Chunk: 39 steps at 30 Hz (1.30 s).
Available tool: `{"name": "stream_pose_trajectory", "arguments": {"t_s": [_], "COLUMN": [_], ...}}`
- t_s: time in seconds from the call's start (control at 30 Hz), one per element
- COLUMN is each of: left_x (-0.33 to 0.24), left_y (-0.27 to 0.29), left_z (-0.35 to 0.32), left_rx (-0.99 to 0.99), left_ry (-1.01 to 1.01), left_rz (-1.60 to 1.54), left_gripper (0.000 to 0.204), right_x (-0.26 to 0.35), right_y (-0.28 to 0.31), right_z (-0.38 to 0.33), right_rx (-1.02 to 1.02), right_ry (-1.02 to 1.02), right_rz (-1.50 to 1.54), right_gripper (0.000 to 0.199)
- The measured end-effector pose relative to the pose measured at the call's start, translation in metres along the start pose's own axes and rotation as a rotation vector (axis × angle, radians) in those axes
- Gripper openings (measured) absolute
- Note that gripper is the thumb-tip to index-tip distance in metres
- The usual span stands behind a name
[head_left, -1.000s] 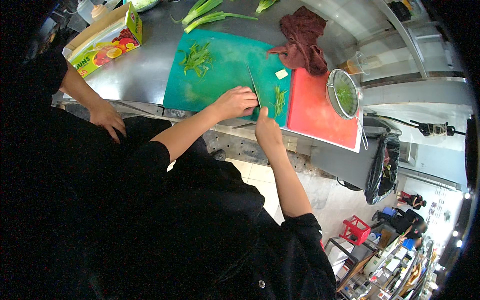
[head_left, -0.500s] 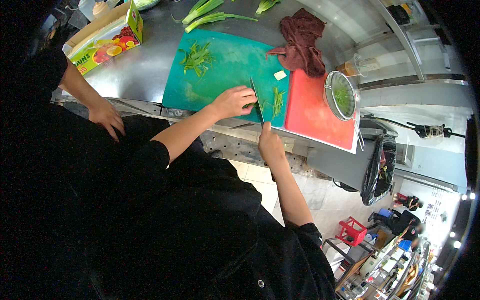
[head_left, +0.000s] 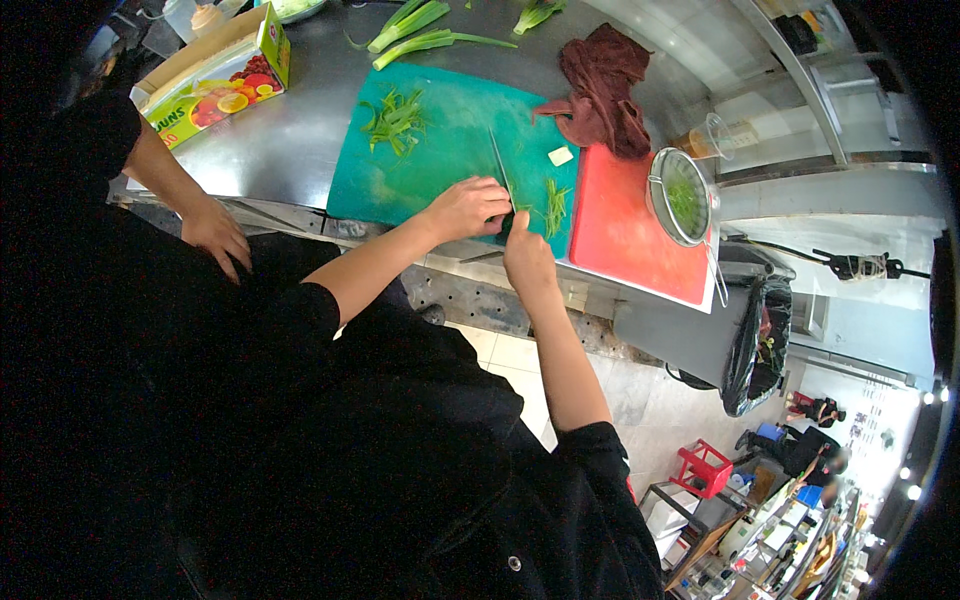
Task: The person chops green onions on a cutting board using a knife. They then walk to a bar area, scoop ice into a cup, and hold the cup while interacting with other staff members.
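On the green cutting board point(head_left: 450, 130), my right hand point(head_left: 530, 262) grips a kitchen knife point(head_left: 501, 165) with its blade pointing away from me. Close against the left side of the blade is my left hand point(head_left: 466, 210), its fingers curled down on the board; whatever they press is hidden beneath them. Thin green scallion strips point(head_left: 555, 207) lie just right of the knife. A larger heap of cut scallion greens point(head_left: 396, 122) sits at the board's far left. Near the board's right edge rests a small pale block point(head_left: 560, 156).
A red cutting board point(head_left: 630, 235) adjoins on the right, with a strainer of greens point(head_left: 682, 198) on it. Behind lie a brown cloth point(head_left: 606, 85) and scallion stalks point(head_left: 415, 40). A printed box point(head_left: 215, 85) stands left. Another person's hand point(head_left: 217, 237) is at left; a bin point(head_left: 757, 350) stands right.
My right hand has moved slightly away from me and left, and the knife has slid farther forward across the board. My left hand stays in nearly the same spot.
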State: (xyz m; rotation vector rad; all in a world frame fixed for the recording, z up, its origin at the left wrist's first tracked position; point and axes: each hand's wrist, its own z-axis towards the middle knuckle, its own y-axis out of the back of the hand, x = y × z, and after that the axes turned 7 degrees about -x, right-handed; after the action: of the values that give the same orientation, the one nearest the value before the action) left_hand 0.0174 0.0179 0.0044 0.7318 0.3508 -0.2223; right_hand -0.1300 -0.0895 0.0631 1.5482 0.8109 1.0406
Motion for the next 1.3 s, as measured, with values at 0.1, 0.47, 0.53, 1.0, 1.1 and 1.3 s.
{"name": "stream_pose_trajectory", "arguments": {"t_s": [0.1,0.47,0.53,1.0,1.1,1.3], "left_x": [0.0,0.001,0.0,0.0,0.001,0.0], "left_y": [-0.001,-0.004,-0.003,-0.004,-0.005,-0.003], "left_z": [-0.001,-0.002,-0.002,-0.003,-0.001,-0.002], "left_rx": [0.012,-0.022,-0.007,0.007,-0.058,0.0], "left_ry": [0.009,-0.009,0.004,0.018,-0.022,0.02], "left_rz": [-0.006,-0.016,0.001,0.001,-0.02,0.012], "left_gripper": [0.02,0.021,0.02,0.019,0.02,0.02], "right_x": [-0.007,-0.005,-0.005,0.004,0.007,0.001], "right_y": [0.007,0.002,0.001,0.022,0.02,0.015], "right_z": [-0.019,-0.013,-0.014,-0.012,-0.006,-0.001], "right_rx": [0.073,-0.003,0.068,0.112,0.048,0.094], "right_ry": [-0.043,-0.001,-0.049,-0.043,-0.023,-0.017], "right_rz": [-0.06,0.057,-0.006,-0.035,-0.019,-0.005], "right_gripper": [0.016,0.016,0.016,0.014,0.013,0.015]}}
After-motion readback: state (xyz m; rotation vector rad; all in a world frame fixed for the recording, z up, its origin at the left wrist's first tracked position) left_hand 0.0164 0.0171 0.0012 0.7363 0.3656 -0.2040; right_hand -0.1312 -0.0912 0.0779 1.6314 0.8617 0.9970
